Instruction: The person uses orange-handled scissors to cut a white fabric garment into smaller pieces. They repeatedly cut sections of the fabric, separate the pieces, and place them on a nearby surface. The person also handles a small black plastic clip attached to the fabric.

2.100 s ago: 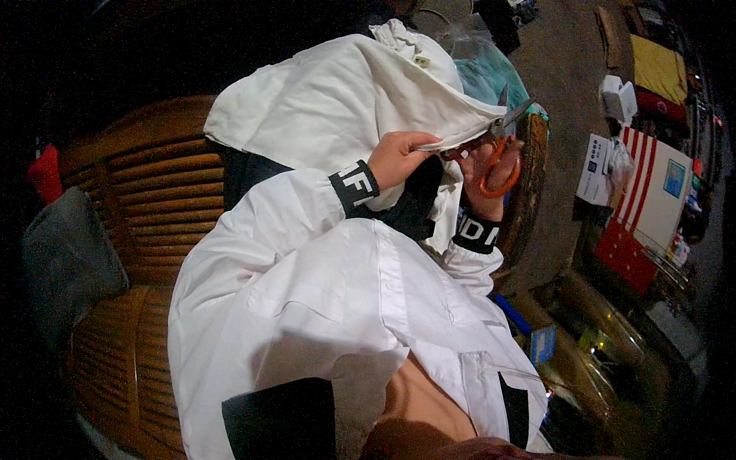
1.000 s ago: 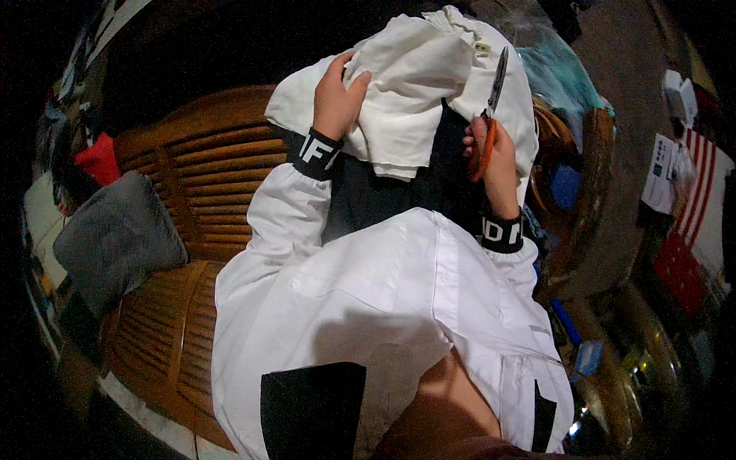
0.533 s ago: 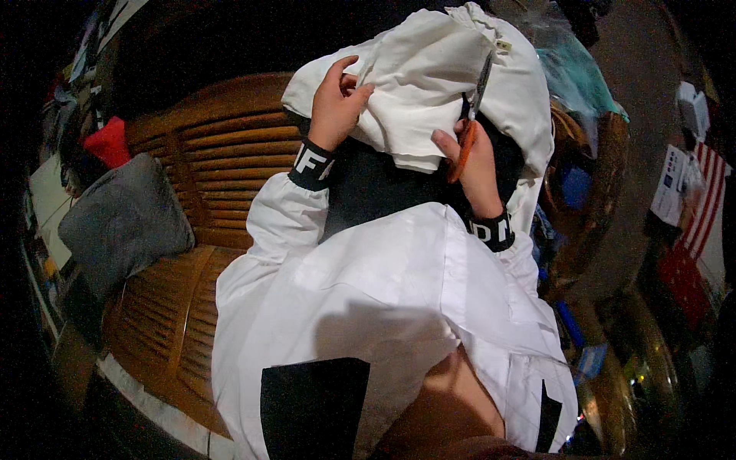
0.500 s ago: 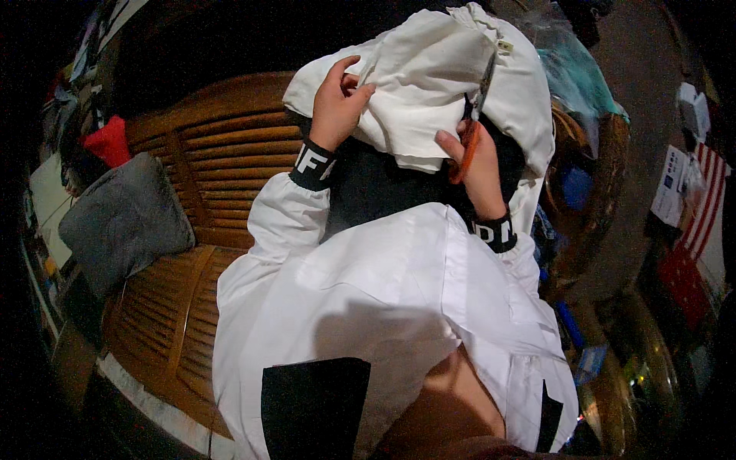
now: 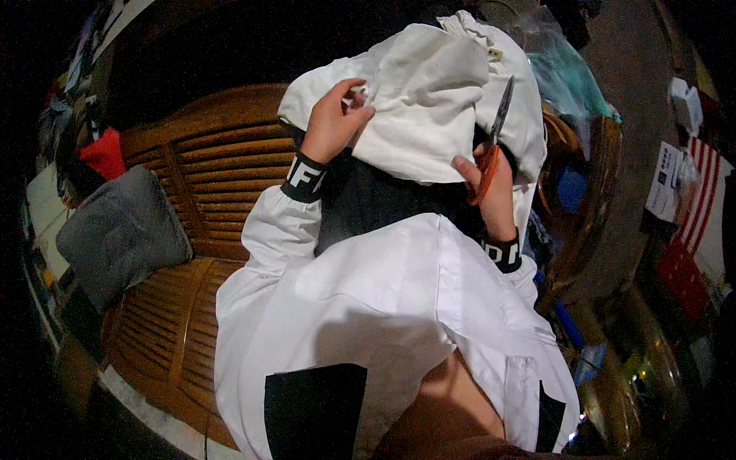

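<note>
A white cloth garment with a gathered edge and a small label lies spread over my dark-clad lap. My left hand is at its left side, fingers curled and thumb against the cloth, gripping the edge. In my right hand is a pair of scissors with orange handles. The dark blades point up and away, look closed, and stand over the garment's right part. My right thumb is beside the handle, near the lower right corner of the front cloth layer. Some right fingers are hidden behind the handles and cloth.
On the left is a brown slatted wooden bench with a grey cushion and a red cloth. To the right are a clear and green plastic bag, a wooden chair and a red-striped item.
The scissors have come away from the front cloth's right edge, and their blades now show fully. My right hand has moved slightly right and down; the left has lowered a little.
</note>
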Tool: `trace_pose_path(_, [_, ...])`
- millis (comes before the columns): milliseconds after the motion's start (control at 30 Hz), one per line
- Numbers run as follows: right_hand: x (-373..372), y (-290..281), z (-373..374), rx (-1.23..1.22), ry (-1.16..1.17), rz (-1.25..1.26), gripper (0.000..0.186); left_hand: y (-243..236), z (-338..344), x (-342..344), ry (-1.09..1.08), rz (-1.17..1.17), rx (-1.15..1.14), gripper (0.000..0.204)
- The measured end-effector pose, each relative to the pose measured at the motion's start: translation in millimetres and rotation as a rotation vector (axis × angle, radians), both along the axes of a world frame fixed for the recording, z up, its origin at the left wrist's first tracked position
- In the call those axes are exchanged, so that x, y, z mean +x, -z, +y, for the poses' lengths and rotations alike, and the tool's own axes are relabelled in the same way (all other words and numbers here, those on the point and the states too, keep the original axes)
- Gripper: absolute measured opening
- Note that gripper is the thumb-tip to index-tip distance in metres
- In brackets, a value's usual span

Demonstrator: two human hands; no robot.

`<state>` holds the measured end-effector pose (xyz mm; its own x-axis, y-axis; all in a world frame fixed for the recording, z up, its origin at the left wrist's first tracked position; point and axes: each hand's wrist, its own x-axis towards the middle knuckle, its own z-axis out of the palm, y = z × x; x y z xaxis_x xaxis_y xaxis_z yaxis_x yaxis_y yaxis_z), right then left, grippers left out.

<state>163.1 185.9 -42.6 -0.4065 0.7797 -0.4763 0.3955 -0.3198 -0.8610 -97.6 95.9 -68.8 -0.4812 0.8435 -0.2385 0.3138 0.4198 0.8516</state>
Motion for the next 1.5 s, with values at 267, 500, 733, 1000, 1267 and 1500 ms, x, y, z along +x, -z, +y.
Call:
trace_pose_path(267, [-1,-2,-14,0.128,-0.074,-0.058,0.036,5,103,-13,0.168,0.651,0.503,0.045])
trace_pose_path(500, [13,-2,-7,-0.004,0.224,-0.023,0.027,3,113,8,0.225,0.789,0.596,0.025])
trace_pose_path(733, [23,14,22,0.060,0.245,-0.047,0.026,-12,69,19,0.410,0.882,0.784,0.024])
trace_pose_path(1000, [6,29,21,0.239,0.203,-0.064,0.031,-21,83,30,0.481,0.642,0.283,0.031])
trace_pose_path(1267, [13,24,29,0.117,0.168,-0.066,0.033,-72,133,-59,0.249,-0.277,0.166,0.026])
trace_pose_path(1500, [24,39,29,0.135,0.133,0.034,0.033,-118,138,-100,0.165,-0.513,0.142,0.026])
